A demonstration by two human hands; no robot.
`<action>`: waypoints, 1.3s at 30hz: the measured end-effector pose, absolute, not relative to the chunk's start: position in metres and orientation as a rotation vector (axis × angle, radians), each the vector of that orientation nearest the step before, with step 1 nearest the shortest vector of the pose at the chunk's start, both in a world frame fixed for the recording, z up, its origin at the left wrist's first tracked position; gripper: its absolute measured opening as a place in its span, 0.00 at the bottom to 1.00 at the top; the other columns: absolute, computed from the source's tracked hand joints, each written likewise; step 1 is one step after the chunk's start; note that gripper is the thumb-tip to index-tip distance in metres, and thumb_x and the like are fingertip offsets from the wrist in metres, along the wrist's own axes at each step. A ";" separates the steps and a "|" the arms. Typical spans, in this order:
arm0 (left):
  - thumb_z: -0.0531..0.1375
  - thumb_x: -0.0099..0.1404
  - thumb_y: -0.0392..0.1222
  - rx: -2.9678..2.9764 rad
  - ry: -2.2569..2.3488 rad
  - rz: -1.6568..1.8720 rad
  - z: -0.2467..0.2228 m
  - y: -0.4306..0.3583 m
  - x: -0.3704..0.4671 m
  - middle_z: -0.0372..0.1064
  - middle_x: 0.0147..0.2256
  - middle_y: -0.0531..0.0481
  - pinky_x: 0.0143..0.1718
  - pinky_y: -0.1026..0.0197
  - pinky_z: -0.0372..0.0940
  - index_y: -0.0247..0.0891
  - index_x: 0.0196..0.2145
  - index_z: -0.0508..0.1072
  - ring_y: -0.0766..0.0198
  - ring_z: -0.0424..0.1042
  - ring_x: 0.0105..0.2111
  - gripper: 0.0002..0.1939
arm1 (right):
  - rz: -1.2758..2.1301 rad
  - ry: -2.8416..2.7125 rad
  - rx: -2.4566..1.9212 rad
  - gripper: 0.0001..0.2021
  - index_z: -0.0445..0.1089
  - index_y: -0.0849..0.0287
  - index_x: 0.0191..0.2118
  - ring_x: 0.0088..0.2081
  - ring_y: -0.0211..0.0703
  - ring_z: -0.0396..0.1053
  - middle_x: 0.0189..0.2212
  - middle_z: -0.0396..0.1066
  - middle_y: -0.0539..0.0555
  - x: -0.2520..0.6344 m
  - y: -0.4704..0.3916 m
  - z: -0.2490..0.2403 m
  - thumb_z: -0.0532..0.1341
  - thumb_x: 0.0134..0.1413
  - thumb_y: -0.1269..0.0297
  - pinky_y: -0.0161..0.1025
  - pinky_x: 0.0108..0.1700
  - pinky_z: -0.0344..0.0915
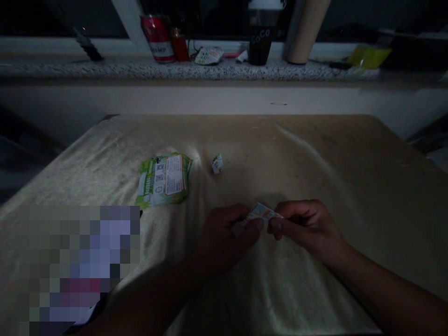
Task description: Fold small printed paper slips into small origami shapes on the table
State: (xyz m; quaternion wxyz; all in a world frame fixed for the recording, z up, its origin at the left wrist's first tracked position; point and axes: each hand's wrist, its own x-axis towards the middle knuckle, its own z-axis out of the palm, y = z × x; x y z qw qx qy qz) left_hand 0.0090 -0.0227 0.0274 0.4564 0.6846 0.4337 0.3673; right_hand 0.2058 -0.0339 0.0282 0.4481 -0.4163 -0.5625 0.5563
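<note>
A small folded piece of printed paper is held between both hands above the cloth-covered table. My left hand pinches its left side between thumb and fingers. At its right corner, the thumb and fingers of my right hand are closed on it. A stack of green and white printed leaflets lies on the table, left of and beyond my hands. Between the stack and the hands' far side sits a small folded paper piece, apart from the other things.
The table has a wrinkled pale cloth. A pixelated patch covers the lower left. On the granite sill stand a red can, a red bottle, a dark cup and a tan cylinder, beside crumpled paper.
</note>
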 end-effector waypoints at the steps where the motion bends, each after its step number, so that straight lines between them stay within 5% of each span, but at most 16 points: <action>1: 0.59 0.62 0.44 1.682 1.073 0.910 0.028 -0.022 0.009 0.69 0.20 0.52 0.20 0.67 0.55 0.32 0.27 0.76 0.69 0.63 0.20 0.13 | 1.376 -1.392 -1.025 0.10 0.77 0.60 0.24 0.22 0.34 0.66 0.19 0.72 0.51 0.206 -0.034 0.029 0.69 0.54 0.63 0.31 0.24 0.61; 18: 0.62 0.65 0.44 1.286 0.805 0.919 0.020 -0.020 0.009 0.72 0.24 0.51 0.25 0.67 0.64 0.33 0.31 0.77 0.69 0.68 0.22 0.11 | 1.509 -1.277 -0.929 0.12 0.77 0.60 0.28 0.27 0.39 0.71 0.24 0.74 0.53 0.208 -0.034 0.023 0.67 0.58 0.58 0.36 0.31 0.65; 39: 0.59 0.68 0.42 1.256 0.663 0.821 0.019 -0.015 0.006 0.67 0.21 0.54 0.25 0.69 0.59 0.33 0.27 0.74 0.72 0.63 0.22 0.14 | 1.617 -1.348 -0.867 0.14 0.74 0.61 0.29 0.27 0.37 0.69 0.23 0.72 0.52 0.208 -0.032 0.022 0.63 0.62 0.58 0.36 0.31 0.65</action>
